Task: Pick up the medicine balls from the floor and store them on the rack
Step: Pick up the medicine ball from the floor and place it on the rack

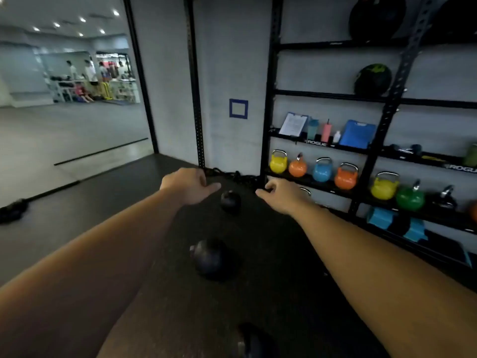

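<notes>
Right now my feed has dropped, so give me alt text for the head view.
Both bare hands, left hand and right hand, reach forward empty over a dark gym floor where black medicine balls still lie: a far ball between the hands and a nearer ball. The black rack at right holds coloured kettlebells and a medicine ball higher up.

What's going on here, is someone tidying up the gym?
Seems so. A person is reaching both bare arms forward, left hand and right hand open and empty, toward a small black medicine ball on the dark floor. A second black ball lies nearer, and a third dark shape at the bottom edge is too cut off to identify. Nothing is lifted yet. The rack on the right already holds two balls on its upper shelves, above rows of coloured kettlebells.
</notes>
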Motion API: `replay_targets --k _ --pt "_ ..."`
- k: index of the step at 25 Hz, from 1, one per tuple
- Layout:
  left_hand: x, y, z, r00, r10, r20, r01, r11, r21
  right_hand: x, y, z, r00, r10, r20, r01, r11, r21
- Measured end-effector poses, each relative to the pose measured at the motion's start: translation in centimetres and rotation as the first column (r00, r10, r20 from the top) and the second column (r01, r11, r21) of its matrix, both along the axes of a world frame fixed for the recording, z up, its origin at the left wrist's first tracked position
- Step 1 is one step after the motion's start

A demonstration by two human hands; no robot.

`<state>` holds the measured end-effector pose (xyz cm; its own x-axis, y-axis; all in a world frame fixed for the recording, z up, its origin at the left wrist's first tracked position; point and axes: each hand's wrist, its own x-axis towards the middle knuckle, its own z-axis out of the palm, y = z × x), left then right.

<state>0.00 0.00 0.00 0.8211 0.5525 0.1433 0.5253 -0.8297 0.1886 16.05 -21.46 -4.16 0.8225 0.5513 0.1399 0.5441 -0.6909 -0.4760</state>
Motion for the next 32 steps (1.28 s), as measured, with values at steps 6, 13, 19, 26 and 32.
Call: replay_targets --k 6,13,19,26,32 --pt "-1.9 10.6 -6.0 0.971 -0.171 -0.167 0.153 0.982 -0.114 -2.2 10.6 -4.5 0.997 -0.007 -0.078 -0.011 0.974 -0.228" --pt "-1.9 23.8 -10.2 0.949 -0.158 -0.274 0.149 0.987 -0.053 -4.3 24.6 -8.4 0.998 0.047 -0.03 -0.056 0.902 -0.427" --pt "-0.1 30.2 -13.5 0.925 -0.193 -0.326 0.172 0.981 -0.094 -2.8 32.2 -11.2 0.998 0.034 -0.051 -0.054 0.887 -0.458" --pt "8.5 36.0 -19.1 0.877 -0.26 -0.404 0.219 0.965 -0.145 4.9 39.6 -18.3 0.989 -0.014 -0.147 -0.05 0.905 -0.422" --pt "22.7 45.1 -25.7 0.844 -0.273 -0.461 0.224 0.962 -0.159 18.8 47.5 -26.4 0.966 -0.058 -0.251 -0.061 0.896 -0.441"
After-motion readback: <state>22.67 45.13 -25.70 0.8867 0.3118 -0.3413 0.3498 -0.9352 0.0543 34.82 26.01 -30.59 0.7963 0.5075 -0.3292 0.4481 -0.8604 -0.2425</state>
